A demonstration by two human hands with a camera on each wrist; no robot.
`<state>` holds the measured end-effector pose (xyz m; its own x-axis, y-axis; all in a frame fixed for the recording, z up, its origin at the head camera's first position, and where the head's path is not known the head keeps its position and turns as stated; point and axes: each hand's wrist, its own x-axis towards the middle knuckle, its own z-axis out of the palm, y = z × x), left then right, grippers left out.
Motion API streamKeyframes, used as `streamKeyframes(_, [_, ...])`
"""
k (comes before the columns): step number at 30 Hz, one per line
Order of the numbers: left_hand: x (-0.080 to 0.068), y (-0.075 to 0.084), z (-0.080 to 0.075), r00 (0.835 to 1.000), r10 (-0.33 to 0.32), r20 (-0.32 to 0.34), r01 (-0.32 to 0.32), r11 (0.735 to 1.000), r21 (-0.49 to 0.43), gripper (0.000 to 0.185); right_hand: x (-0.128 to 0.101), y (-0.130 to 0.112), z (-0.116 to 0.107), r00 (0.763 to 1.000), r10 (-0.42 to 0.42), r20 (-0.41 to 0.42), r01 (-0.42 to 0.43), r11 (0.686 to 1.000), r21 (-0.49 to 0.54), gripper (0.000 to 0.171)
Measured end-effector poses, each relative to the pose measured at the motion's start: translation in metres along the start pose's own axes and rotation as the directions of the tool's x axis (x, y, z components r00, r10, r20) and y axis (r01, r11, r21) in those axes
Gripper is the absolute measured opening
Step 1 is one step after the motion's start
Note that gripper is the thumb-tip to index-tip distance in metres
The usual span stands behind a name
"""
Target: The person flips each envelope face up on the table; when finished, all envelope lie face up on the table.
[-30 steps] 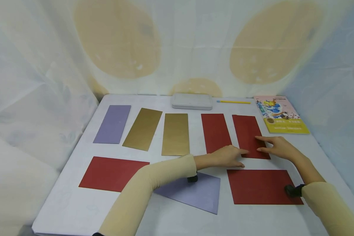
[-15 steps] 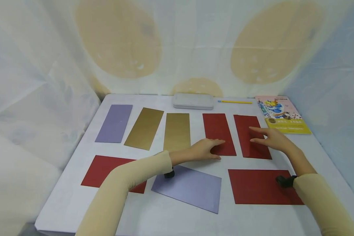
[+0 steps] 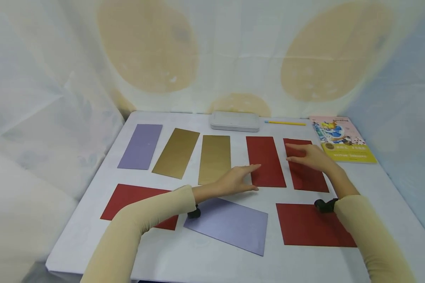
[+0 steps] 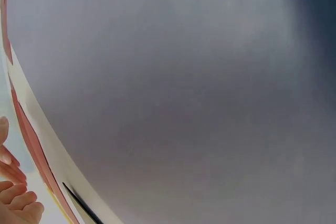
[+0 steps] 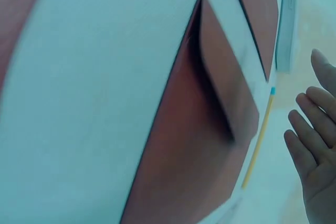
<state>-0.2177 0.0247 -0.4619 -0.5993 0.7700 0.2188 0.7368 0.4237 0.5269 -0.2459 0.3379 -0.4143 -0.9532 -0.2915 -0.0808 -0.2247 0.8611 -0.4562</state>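
Note:
My left hand (image 3: 235, 181), fingers extended, reaches over the left edge of a red envelope (image 3: 267, 157). Just to the right, my right hand (image 3: 309, 156) is above the upper part of another red envelope (image 3: 306, 179), thumb and fingers apart with nothing between them. A raised flap (image 5: 226, 72) shows on a red envelope (image 5: 173, 166) in the right wrist view, with my palm off to its right. A lavender envelope (image 3: 233, 228) lies under my left wrist and fills most of the left wrist view. My right forearm passes over a sideways red envelope (image 3: 311, 230).
Gold envelopes (image 3: 215, 157) and a lavender one (image 3: 141, 146) lie at back left. Another red envelope (image 3: 134, 196) is partly behind my left sleeve. Along the back are a grey flat case (image 3: 235, 121), a yellow pencil (image 3: 287, 123) and a picture book (image 3: 343, 137).
My left hand has drawn back leftward from between the two upright red envelopes. My right hand has slid up and left over the right one. The envelopes keep their places.

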Motion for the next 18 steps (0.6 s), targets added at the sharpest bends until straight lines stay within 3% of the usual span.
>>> streamKeyframes(7, [-0.001,0.006,0.001,0.999,-0.04,-0.018,0.04,0.999,-0.023,0.077,0.024,-0.007,0.008,1.0,-0.008,0.022,0.008,1.0,0.018,0.063])
streamKeyframes(18, [0.011,-0.003,0.008,0.99,-0.144,0.009,0.143,0.988,0.054,0.077,0.047,-0.017,0.024,0.996,-0.017,0.087,0.017,1.0,0.011,0.062])
